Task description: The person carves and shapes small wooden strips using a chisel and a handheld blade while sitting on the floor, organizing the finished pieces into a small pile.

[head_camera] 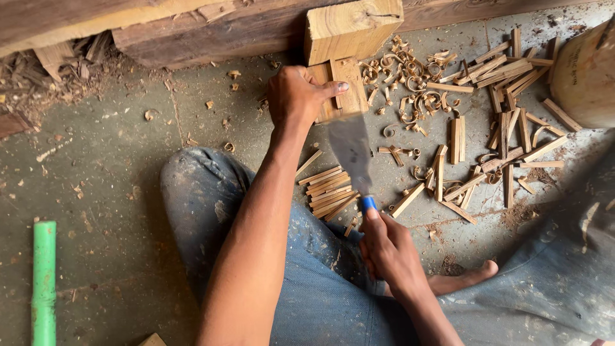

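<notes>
We see the left hand (pixel 298 96) with fingers holding a small flat wooden block (pixel 343 86) on the concrete floor (pixel 115 192), against a larger square timber block (pixel 352 29). The right hand (pixel 387 253) grips a broad blue-handled steel blade (pixel 351 150), its edge at the small block; thin wooden sticks (pixel 328 192) lie beside.

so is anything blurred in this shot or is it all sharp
In the head view, the blade is smeared by motion blur, while the left hand on the wood piece, the right hand, and the scattered sticks look sharp; the light is soft and even, with no glare.
</notes>
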